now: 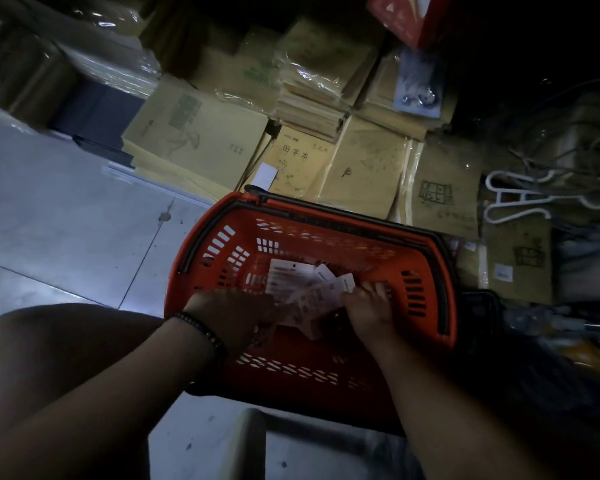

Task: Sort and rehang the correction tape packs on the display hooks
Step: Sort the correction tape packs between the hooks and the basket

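Because the correction tape packs (302, 285) lie loose in a heap at the bottom of the red basket (326, 368) on the floor, both hands reach down into it to gather them. The left hand (236, 315) lies across the pile's near edge, its grip hidden, while the right hand (369, 306) curls its fingers over several cards, probably squaring them into a stack for sorting; no display hooks show.

The room is dark. The floor (66, 216) has big grey tiles with thin lines between them. Stacks of brown notebooks (201, 140) in clear wrap sit along it. White hooks (513, 199) and tangled wires (561, 133) lie at the right.
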Tool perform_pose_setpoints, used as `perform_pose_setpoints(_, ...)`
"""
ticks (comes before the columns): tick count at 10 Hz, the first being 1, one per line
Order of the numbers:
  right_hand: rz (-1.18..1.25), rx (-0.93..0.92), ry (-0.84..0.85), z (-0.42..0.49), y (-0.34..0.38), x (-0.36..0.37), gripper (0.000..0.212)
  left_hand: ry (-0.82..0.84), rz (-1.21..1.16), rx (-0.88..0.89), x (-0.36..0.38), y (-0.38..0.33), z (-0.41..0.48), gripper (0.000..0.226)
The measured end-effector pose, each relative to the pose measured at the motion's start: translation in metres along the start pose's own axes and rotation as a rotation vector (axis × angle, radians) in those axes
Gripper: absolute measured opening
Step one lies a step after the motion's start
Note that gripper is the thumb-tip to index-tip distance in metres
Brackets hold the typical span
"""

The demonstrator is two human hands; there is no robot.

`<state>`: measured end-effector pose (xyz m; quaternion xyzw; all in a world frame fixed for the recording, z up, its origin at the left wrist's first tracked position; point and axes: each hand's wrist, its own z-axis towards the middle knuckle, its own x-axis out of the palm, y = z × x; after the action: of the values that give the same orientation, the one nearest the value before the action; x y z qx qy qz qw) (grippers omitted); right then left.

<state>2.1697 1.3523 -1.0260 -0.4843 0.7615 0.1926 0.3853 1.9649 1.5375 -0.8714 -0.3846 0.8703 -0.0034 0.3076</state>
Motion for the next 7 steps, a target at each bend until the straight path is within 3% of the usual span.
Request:
perform_pose_setpoints(1, 0.094, -0.035, 0.043, -0.018, -0.004, -0.027, 0.037, -0.028, 0.013, 0.042, -0.01, -0.001, -0.01, 0.05)
perform_pose_setpoints(2, 0.194, -0.173, 0.052, -0.045, -0.012, -0.066, 0.035, -0.161, -0.161, 0.065, -0.02, 0.004, -0.02, 0.059)
perform_pose_setpoints(4, 0.172, -0.351, -0.075, -0.115, -0.015, -0.161, 0.024, -0.368, -0.395, 0.048, -0.021, 0.009, -0.036, 0.061)
perform_pose_setpoints(7, 0.04, -0.51, -0.429, -0.214, 0.016, -0.279, 0.027, -0.482, -0.926, 0.427, -0.031, -0.039, -0.136, 0.021)
